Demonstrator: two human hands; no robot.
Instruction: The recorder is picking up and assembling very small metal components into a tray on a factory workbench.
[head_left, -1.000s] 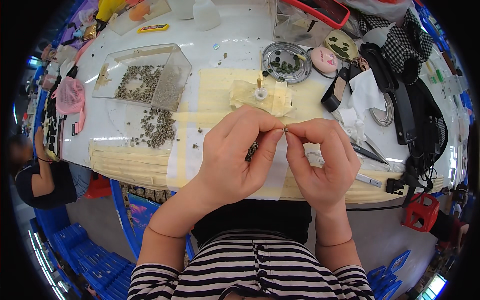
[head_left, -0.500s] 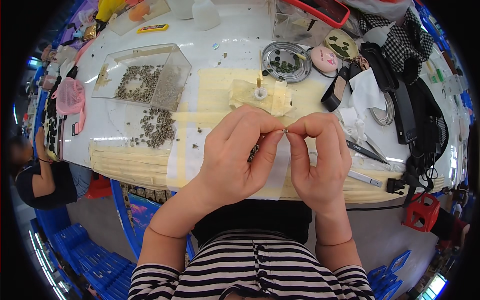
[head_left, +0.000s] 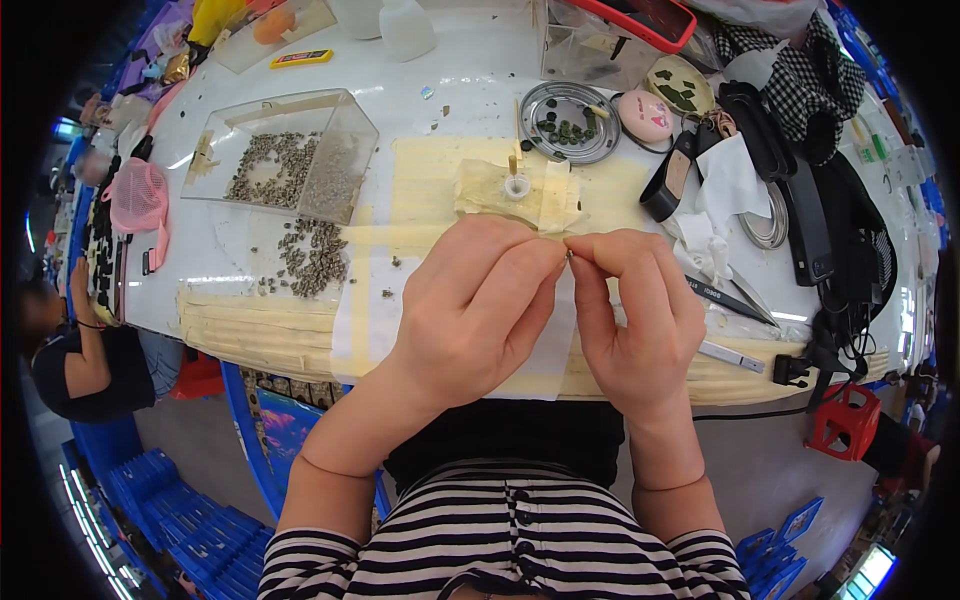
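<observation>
My left hand (head_left: 468,312) and my right hand (head_left: 645,315) meet fingertip to fingertip above the near side of the table. Between their pinched thumbs and index fingers is a tiny shiny metal piece (head_left: 569,255), too small to name. Just beyond my fingers, a small white cup (head_left: 516,186) with a thin brown stick is set on a block wrapped in yellowish tape (head_left: 555,200). Left of my left hand lies a heap of small metal pieces (head_left: 313,262), spilling from the mouth of a clear plastic box (head_left: 345,170) that holds more of them.
Farther right are a round metal dish (head_left: 610,150) with dark green bits, a pink oval case (head_left: 645,117) and a shallow tub (head_left: 708,90). Tweezers (head_left: 738,300) and black straps (head_left: 800,215) lie at the right. A person (head_left: 95,355) sits at far left.
My left hand has rolled over, its fingers closing further round the pinch. The fingertips have risen a little. Small pieces that showed beneath my left hand are now hidden.
</observation>
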